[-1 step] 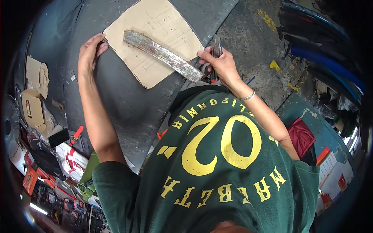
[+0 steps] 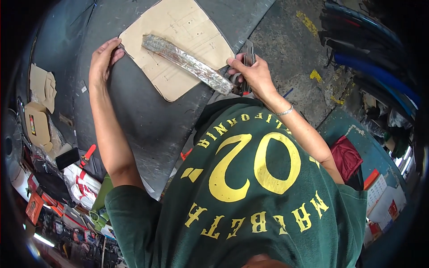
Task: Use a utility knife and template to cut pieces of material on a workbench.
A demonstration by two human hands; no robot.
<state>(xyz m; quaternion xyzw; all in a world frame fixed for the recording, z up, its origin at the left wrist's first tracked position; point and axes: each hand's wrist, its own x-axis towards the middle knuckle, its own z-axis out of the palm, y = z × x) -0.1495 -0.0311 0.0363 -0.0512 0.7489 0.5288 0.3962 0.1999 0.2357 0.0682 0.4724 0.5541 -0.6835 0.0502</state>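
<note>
A tan cardboard template (image 2: 187,27) with rounded corners and drawn lines lies on a dark sheet (image 2: 138,102). Across it rests a long bar wrapped in shiny, crinkled tape (image 2: 187,64), its near end past the cardboard's edge. My left hand (image 2: 106,58) pinches at the cardboard's left corner, thumb and fingers closed. With my right hand (image 2: 254,71) I grip a metal utility knife (image 2: 248,53), its tip pointing away from me, while the thumb touches the cardboard's right corner. Below those fingers a dark tool part with a red spot (image 2: 245,93) shows, partly hidden.
To the left are cardboard scraps (image 2: 42,87), a black phone-like object (image 2: 68,158), an orange-handled tool (image 2: 88,154) and a green roll (image 2: 103,196). On the right stand dark and blue rolled materials (image 2: 375,73) and a green surface with a maroon cloth (image 2: 346,156).
</note>
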